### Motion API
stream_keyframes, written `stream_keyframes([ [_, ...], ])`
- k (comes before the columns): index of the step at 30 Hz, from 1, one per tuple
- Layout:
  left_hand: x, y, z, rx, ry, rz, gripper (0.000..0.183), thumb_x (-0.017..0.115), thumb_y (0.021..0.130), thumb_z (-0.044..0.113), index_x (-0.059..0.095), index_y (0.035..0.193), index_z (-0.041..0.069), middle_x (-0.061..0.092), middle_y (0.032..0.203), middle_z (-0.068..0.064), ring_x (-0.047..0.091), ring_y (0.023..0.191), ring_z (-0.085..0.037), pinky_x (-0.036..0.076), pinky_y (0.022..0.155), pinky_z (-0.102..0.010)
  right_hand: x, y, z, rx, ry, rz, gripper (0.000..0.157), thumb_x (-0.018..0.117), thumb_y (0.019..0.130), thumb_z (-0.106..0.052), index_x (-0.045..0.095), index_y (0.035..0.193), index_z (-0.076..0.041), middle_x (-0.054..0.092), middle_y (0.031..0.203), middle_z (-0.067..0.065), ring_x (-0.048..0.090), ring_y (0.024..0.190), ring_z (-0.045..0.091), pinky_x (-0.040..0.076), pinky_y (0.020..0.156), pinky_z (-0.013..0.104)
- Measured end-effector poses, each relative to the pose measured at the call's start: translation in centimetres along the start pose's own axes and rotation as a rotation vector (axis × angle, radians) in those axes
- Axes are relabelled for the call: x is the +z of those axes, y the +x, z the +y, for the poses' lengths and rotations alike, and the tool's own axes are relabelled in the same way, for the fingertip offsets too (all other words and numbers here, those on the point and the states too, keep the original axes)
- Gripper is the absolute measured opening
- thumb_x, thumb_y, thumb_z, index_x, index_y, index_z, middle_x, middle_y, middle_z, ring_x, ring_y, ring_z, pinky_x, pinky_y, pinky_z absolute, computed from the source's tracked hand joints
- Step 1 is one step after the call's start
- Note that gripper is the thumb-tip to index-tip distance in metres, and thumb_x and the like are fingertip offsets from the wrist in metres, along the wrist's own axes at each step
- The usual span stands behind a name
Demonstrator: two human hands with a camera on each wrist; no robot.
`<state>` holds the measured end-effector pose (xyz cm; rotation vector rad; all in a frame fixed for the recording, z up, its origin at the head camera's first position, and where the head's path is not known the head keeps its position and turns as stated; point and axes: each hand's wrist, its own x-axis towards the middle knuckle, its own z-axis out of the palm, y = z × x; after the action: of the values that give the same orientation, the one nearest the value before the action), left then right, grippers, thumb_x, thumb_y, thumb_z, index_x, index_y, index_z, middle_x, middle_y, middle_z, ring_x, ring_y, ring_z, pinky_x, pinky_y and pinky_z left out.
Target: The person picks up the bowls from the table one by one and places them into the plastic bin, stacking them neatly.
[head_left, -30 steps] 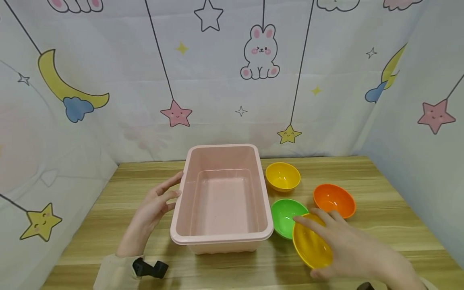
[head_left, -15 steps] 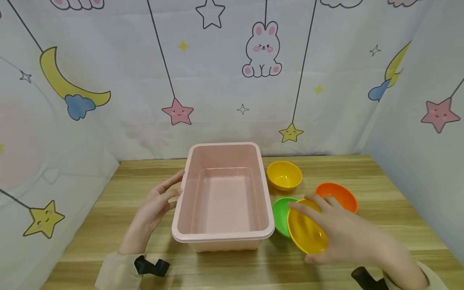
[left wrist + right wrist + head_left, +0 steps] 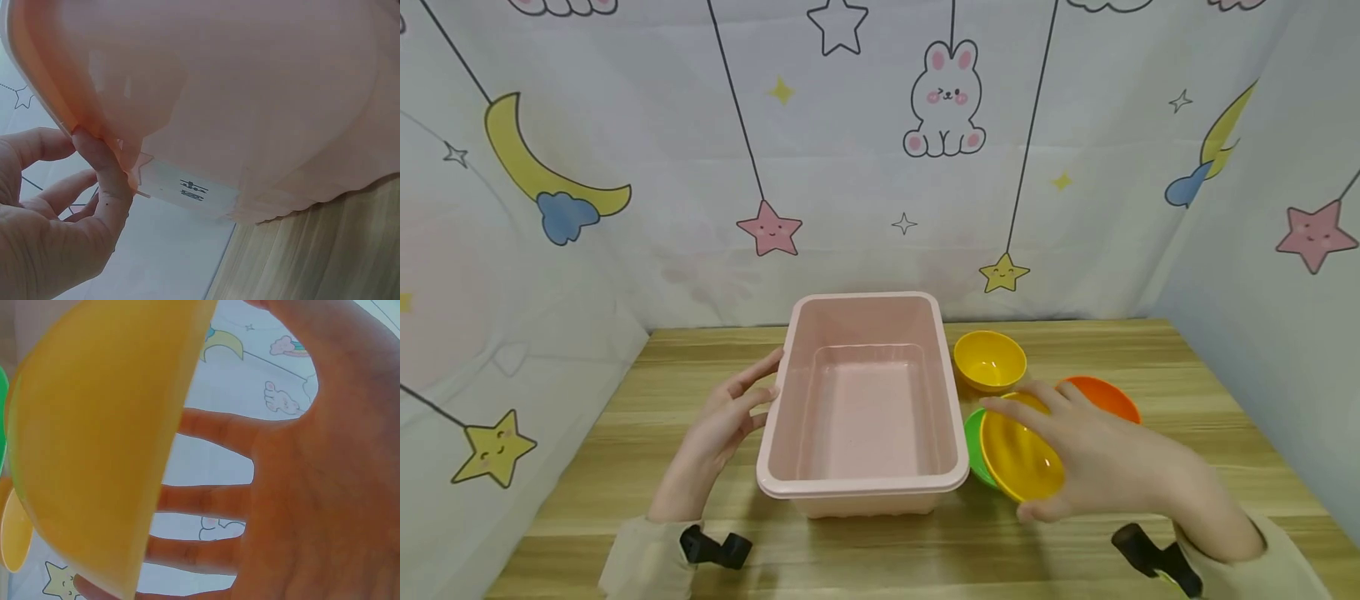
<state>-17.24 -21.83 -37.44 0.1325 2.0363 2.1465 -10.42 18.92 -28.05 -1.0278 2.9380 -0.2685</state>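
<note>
My right hand (image 3: 1101, 462) holds a yellow bowl (image 3: 1021, 450) by its rim, spread between thumb and fingers. The bowl is tilted, its opening toward the palm, and hides much of a green bowl (image 3: 974, 450). In the right wrist view the held bowl (image 3: 106, 425) shows its smooth outer side. On the left, my left hand (image 3: 722, 425) pinches the rim of a pink plastic basin (image 3: 865, 487) with thumb and fingertips. The left wrist view shows those fingers (image 3: 103, 169) at the lip, beside the basin's outer wall (image 3: 269, 81).
Another yellow bowl (image 3: 990, 360) stands by the basin's far right side. An orange bowl (image 3: 1105, 396) sits farther right, partly behind my right hand. A printed cloth (image 3: 850, 167) hangs behind the wooden table (image 3: 715, 358).
My right hand has moved up and left with the yellow bowl, which now covers more of the green bowl. The left hand has stayed at the basin.
</note>
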Motion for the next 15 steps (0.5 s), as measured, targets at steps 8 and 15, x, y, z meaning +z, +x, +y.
stream_keyframes([
  [8,0.0,-0.1,0.1,0.007,-0.01,0.003,0.062,0.056,0.095,0.01,0.03,0.151,0.011,0.033,0.148,-0.006,0.061,0.101,-0.002,0.055,0.082,-0.025,-1.2,1.5,0.4,0.034,0.046,-0.096,0.092,0.074,0.067,-0.064,0.037,0.146,-0.035,0.042,0.141,0.012,0.048,0.122,0.035,0.051,0.087,0.05],
  [15,0.1,0.0,0.0,0.004,-0.014,0.013,0.062,0.056,0.095,0.008,0.03,0.151,0.01,0.032,0.147,-0.007,0.061,0.102,-0.003,0.056,0.083,-0.026,-1.8,2.7,0.6,0.04,0.089,-0.138,0.089,0.075,0.069,-0.06,0.035,0.145,-0.039,0.042,0.14,0.007,0.045,0.121,0.031,0.052,0.081,0.044],
])
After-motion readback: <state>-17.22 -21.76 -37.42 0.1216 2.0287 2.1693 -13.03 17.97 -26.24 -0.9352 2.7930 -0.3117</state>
